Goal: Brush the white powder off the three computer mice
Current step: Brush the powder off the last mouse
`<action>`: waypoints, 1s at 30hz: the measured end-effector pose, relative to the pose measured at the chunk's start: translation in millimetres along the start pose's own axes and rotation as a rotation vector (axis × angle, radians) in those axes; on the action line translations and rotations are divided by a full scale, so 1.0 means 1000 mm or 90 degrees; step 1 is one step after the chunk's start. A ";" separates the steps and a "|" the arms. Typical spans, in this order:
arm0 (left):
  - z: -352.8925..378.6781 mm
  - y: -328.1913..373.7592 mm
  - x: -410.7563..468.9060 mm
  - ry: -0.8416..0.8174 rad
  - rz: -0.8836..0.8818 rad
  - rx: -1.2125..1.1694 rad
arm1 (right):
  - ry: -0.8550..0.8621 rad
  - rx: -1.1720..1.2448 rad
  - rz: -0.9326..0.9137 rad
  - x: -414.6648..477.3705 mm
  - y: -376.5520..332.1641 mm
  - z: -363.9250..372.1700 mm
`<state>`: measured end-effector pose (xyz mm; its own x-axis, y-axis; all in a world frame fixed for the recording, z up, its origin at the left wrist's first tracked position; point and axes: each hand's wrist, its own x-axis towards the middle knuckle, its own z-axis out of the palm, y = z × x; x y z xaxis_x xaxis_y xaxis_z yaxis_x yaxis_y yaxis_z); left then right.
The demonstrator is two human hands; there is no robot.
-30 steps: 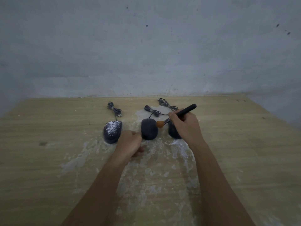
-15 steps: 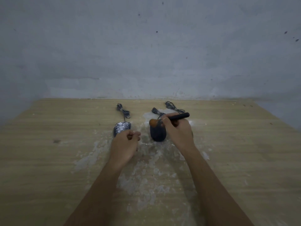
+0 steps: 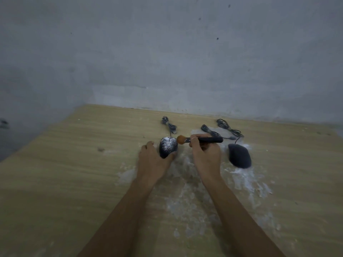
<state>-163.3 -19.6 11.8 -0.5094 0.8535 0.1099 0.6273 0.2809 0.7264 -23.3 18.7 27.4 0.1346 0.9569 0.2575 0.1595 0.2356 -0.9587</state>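
Note:
The left mouse (image 3: 168, 147) is dark and still dusted with white powder. My left hand (image 3: 151, 160) grips its rear end from the left. My right hand (image 3: 206, 154) holds a black-handled brush (image 3: 200, 139), whose orange bristles sit at the mouse's upper right edge. A clean dark mouse (image 3: 239, 155) lies to the right. The middle mouse is hidden behind my right hand; only its cable (image 3: 209, 130) shows.
White powder (image 3: 187, 199) is smeared over the wooden table (image 3: 65, 182) between and in front of the mice. Bundled cables (image 3: 169, 125) lie behind the mice near the grey wall (image 3: 167, 52). The table's left edge runs diagonally at far left.
The brush moved left from the middle mouse to the powdered left mouse. My left hand went from a loose fist on the table to gripping the left mouse. The view shifted left.

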 end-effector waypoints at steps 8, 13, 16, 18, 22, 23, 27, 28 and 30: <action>0.007 0.013 0.008 -0.019 -0.011 0.076 | -0.014 0.006 0.006 -0.004 0.004 -0.003; 0.005 0.013 0.015 -0.009 -0.020 -0.027 | -0.003 0.038 0.015 -0.002 0.002 -0.005; 0.003 0.011 0.025 -0.044 -0.101 -0.203 | -0.007 0.042 0.020 0.000 -0.001 -0.005; 0.003 0.010 0.030 -0.108 -0.182 -0.405 | -0.008 0.032 0.019 0.002 -0.002 -0.005; -0.002 0.010 0.035 -0.181 -0.285 -0.671 | -0.017 0.035 0.020 0.010 -0.008 -0.007; -0.003 0.010 0.036 -0.183 -0.309 -0.712 | -0.018 0.036 0.023 0.013 -0.010 -0.009; -0.003 0.009 0.040 -0.195 -0.362 -0.760 | -0.038 0.014 0.030 0.029 -0.019 -0.011; -0.002 0.009 0.040 -0.197 -0.358 -0.749 | -0.047 0.011 0.035 0.033 -0.021 -0.011; -0.002 0.007 0.041 -0.206 -0.347 -0.724 | -0.063 0.004 0.037 0.040 -0.023 -0.008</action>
<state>-180.9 16.5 22.2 -0.2740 0.8595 -0.4315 -0.5435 0.2318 0.8068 -13.3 50.5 61.1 0.0468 0.9811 0.1879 0.1483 0.1792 -0.9726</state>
